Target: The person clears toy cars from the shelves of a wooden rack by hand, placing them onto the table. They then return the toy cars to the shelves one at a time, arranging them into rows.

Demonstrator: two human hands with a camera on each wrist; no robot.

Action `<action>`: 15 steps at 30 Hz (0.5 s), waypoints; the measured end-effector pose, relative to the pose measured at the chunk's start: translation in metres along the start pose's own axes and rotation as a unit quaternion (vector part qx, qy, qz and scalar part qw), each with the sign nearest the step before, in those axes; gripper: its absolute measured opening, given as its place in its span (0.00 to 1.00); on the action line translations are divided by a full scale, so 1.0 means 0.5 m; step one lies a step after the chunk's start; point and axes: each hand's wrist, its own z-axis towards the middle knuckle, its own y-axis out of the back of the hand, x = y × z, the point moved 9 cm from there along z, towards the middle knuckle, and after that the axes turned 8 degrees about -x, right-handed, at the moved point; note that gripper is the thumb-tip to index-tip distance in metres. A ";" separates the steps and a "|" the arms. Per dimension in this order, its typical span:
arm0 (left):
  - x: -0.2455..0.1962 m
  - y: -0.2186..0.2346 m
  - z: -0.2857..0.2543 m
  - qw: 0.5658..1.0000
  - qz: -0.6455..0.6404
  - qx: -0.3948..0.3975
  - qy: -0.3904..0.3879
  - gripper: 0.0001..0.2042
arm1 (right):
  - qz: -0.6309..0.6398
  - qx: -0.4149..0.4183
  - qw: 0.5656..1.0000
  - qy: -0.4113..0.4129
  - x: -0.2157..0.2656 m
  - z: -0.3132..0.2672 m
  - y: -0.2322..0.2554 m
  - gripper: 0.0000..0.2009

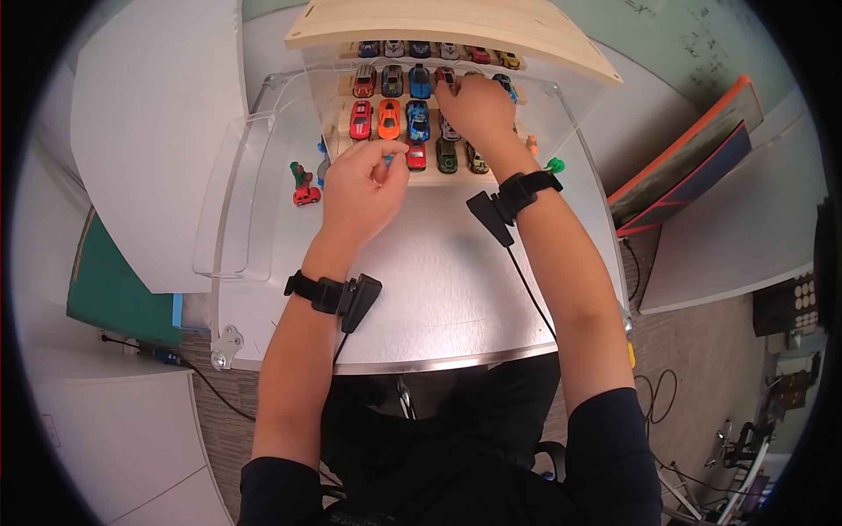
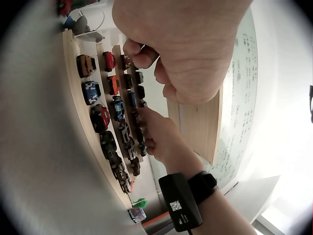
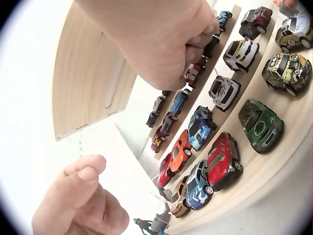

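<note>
Toy cars stand in rows on a stepped wooden rack (image 1: 429, 180). At an upper row, my right hand (image 1: 481, 110) pinches a red car (image 3: 194, 73) between thumb and fingers; the fingertips are partly hidden. My left hand (image 1: 364, 188) hovers before the rack's left front, fingers loosely curled with nothing seen in them. In the right wrist view, that left hand (image 3: 83, 200) is apart from the cars. The bottom row holds a red car (image 3: 222, 161), a blue-and-white car (image 3: 199, 185) and a green car (image 3: 261, 126), among others.
A wooden board (image 1: 456, 26) overhangs the rack, with clear panels at its sides. Left of the rack, a small red car (image 1: 306, 196) and figures stand on the silvery table (image 1: 421, 289). A green figure (image 1: 554, 165) stands at the right.
</note>
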 end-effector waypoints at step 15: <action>0.017 -0.052 0.014 0.998 -0.014 0.031 0.051 0.09 | 0.200 0.009 0.971 -0.131 -0.123 -0.165 0.162 0.19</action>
